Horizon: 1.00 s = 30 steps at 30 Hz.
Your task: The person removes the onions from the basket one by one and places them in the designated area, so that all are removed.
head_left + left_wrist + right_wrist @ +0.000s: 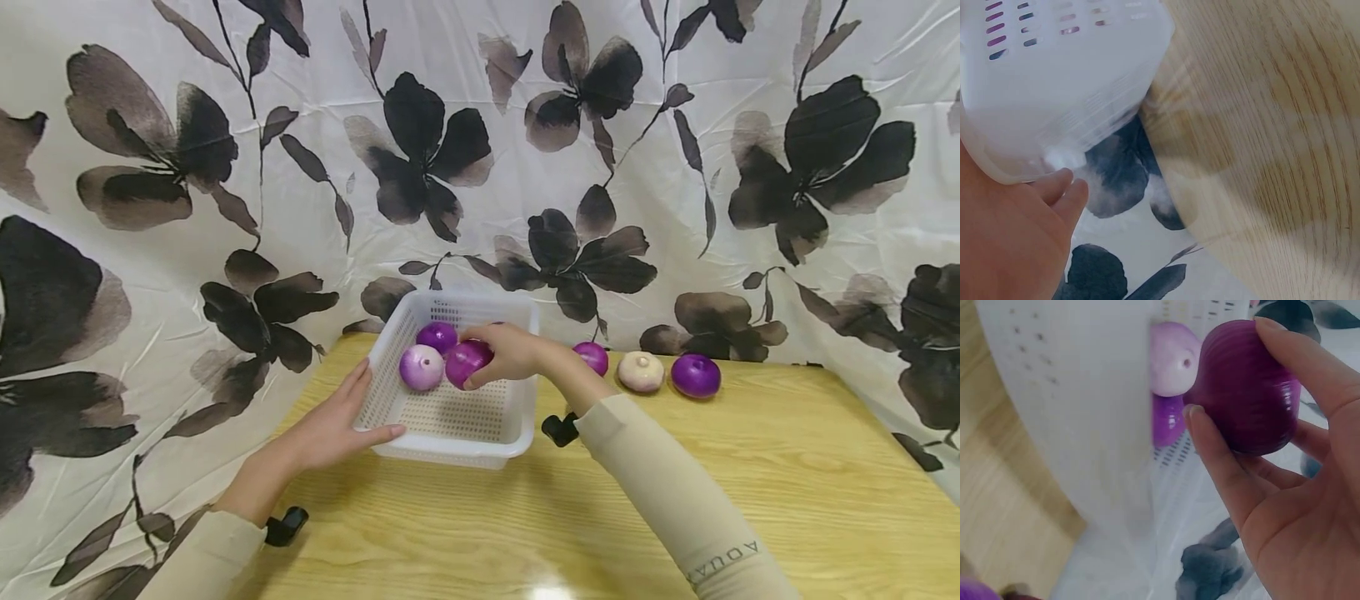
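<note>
My right hand [506,350] grips a purple onion [468,363] above the floor of a white plastic basket [457,450]. In the right wrist view, thumb and fingers wrap the sides of this onion [1250,387]. Beside it in the basket are a pale-and-purple onion [421,368] and a darker purple onion [437,337]. A sliver of purple shows behind my right hand, mostly hidden. My left hand [333,421] rests against the basket's near left corner, thumb along the front rim, straight fingers on the left side; the left wrist view shows fingertips touching the outer wall [1035,106].
Right of the basket on the wooden table [787,467] stand a purple onion [592,358] partly behind my right forearm, a pale onion [641,372] and a deep purple onion [696,376]. Floral cloth [465,50] hangs behind the table and along its left side.
</note>
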Each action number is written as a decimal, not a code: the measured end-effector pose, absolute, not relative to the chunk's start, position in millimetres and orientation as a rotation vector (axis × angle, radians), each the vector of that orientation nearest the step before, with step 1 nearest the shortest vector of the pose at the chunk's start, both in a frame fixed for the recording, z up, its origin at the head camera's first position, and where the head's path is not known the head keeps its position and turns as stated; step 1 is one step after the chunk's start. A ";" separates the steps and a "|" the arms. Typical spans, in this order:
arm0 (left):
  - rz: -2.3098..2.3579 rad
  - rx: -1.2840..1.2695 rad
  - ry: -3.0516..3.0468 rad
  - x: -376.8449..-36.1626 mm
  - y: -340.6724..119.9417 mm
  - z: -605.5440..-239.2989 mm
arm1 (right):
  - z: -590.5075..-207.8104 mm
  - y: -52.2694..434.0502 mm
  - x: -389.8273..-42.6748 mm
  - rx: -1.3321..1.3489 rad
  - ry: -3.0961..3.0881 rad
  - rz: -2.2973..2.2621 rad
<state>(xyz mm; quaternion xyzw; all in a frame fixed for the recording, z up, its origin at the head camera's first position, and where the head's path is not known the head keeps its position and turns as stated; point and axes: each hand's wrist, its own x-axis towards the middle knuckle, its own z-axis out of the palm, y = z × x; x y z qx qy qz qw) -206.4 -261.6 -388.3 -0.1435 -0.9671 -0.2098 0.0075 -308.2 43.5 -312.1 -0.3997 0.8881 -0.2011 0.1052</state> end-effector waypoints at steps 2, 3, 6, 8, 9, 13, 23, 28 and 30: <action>-0.657 -0.448 -3.021 -205.9 -262.8 -388.5 | -312.9 47.4 -305.9 -1.164 2.615 -0.629; -0.657 -0.448 -3.019 -205.8 -263.2 -388.5 | -313.1 49.4 -305.1 -1.159 2.611 -0.645; -0.661 -0.450 -3.014 -205.9 -263.7 -388.7 | -312.6 57.1 -301.6 -1.136 2.600 -0.687; -0.663 -0.450 -3.013 -206.3 -263.7 -388.9 | -311.4 63.3 -298.2 -1.108 2.588 -0.715; -0.664 -0.448 -3.012 -206.4 -263.6 -389.0 | -311.6 66.7 -296.7 -1.100 2.587 -0.724; -0.663 -0.445 -3.012 -206.5 -263.3 -389.2 | -315.8 81.0 -290.5 -1.070 2.592 -0.774; -0.671 -0.444 -3.008 -201.7 -263.2 -392.3 | -325.8 115.6 -275.2 -1.038 2.540 -0.909; -0.668 -0.456 -2.996 -202.3 -262.0 -389.0 | -319.1 124.1 -269.4 -1.086 2.571 -0.894; -0.671 -0.454 -2.996 -203.0 -261.9 -388.2 | -316.7 127.1 -268.0 -1.120 2.586 -0.880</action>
